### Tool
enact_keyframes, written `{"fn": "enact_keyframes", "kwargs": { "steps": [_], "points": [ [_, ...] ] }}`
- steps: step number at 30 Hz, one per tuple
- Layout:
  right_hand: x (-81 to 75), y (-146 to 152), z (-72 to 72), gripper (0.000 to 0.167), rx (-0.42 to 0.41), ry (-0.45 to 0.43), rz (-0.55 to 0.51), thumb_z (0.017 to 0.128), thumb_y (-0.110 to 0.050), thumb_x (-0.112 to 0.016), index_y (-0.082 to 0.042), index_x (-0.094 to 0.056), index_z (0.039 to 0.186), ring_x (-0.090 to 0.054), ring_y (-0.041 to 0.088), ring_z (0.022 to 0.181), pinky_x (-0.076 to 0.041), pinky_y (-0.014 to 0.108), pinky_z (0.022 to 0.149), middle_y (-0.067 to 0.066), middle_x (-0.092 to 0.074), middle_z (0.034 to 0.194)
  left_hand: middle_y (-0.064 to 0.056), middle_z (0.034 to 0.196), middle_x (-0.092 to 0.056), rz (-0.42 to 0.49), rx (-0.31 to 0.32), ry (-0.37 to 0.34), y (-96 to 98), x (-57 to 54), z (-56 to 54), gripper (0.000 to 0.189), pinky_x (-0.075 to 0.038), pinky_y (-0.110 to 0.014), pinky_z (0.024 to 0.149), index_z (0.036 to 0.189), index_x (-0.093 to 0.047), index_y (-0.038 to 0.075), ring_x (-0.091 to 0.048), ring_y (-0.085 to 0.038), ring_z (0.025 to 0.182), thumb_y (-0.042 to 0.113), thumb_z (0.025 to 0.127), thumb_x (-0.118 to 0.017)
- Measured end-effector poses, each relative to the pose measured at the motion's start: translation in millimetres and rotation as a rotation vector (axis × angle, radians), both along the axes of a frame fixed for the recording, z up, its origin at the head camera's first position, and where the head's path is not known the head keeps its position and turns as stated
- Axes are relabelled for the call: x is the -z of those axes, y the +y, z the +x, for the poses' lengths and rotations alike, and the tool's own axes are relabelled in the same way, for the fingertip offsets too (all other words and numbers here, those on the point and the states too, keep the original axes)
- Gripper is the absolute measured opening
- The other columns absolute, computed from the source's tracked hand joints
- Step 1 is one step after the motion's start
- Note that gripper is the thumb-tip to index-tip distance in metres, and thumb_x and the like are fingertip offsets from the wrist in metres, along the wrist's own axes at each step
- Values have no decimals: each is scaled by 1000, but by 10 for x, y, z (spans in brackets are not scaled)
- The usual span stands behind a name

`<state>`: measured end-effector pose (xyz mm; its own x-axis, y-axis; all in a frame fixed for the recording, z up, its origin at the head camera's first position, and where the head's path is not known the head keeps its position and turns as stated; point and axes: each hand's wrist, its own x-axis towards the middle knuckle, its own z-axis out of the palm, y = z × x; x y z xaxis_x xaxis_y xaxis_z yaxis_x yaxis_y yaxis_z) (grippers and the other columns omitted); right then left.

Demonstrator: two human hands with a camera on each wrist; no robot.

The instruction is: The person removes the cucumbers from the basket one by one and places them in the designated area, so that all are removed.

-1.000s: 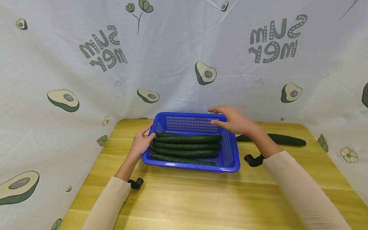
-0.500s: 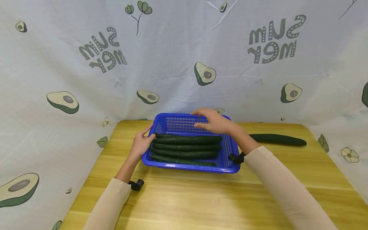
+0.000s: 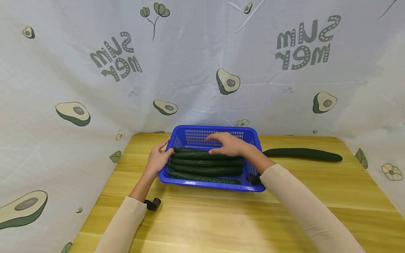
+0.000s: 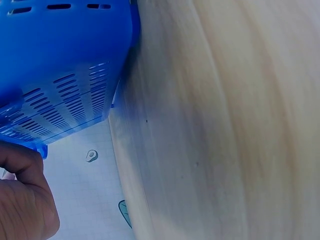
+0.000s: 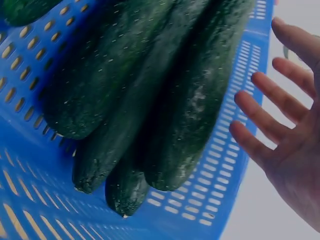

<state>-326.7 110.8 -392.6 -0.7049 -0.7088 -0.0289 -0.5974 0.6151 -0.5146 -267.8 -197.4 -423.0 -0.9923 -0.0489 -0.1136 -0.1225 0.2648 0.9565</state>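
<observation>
A blue plastic basket [image 3: 212,184] with slotted walls holds several dark green cucumbers [image 3: 205,170] lying side by side. My left hand [image 3: 157,160] grips the basket's left rim, thumb over the edge and fingers outside; the left wrist view shows this hand [image 4: 25,200] beside the basket's slotted wall [image 4: 75,100]. Over the back part of the basket is my right hand [image 3: 231,144], fingers spread and nothing held, overlapping the rearmost cucumbers. In the right wrist view its fingers [image 5: 270,107] are apart from the nearest cucumber [image 5: 195,100].
One more cucumber [image 3: 303,153] lies on the wooden table [image 3: 202,221], right of the basket. A white cloth [image 3: 190,70] printed with avocados hangs close behind the table and at its sides. Black wrist cameras [image 3: 153,204] are strapped to both wrists.
My right hand has moved left from the basket's back right corner, then down toward the cucumbers inside. The left hand keeps its grip on the rim, and the basket stays in place.
</observation>
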Motion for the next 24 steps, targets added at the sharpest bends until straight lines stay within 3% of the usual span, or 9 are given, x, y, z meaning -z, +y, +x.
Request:
{"fn": "enact_keyframes", "kwargs": {
  "steps": [3, 7, 16, 24],
  "points": [
    [54, -32, -3, 58, -18, -18, 30, 99, -34, -70, -7, -54, 148, -55, 37, 134, -46, 55, 110, 15, -57, 148, -6, 67, -71, 8, -10, 6, -36, 130, -68, 63, -56, -30, 51, 155, -48, 30, -64, -14, 52, 18, 96, -66],
    [121, -67, -7, 55, -30, -39, 80, 98, -36, -71, -10, -58, 145, -60, 34, 129, -49, 52, 107, 14, -62, 142, -5, 71, -73, -13, -14, 39, -50, 219, -92, 61, -57, -30, 53, 153, -49, 36, -66, -13, 56, 23, 96, -67],
    [192, -107, 7, 50, -45, -5, 135, 96, -37, -73, -13, -64, 139, -62, 30, 124, -52, 49, 102, 10, -66, 135, -3, 64, -67, -72, -31, 97, -34, 230, -84, 60, -55, -30, 51, 152, -52, 36, -63, -14, 52, 25, 94, -66],
    [247, -85, -24, 44, -56, -25, 110, 99, -31, -69, -10, -64, 138, -61, 30, 121, -52, 48, 101, 13, -65, 132, -2, 59, -64, -77, -38, 94, -24, 237, -75, 61, -53, -31, 47, 150, -53, 38, -60, -14, 47, 24, 93, -67]
  ]
}}
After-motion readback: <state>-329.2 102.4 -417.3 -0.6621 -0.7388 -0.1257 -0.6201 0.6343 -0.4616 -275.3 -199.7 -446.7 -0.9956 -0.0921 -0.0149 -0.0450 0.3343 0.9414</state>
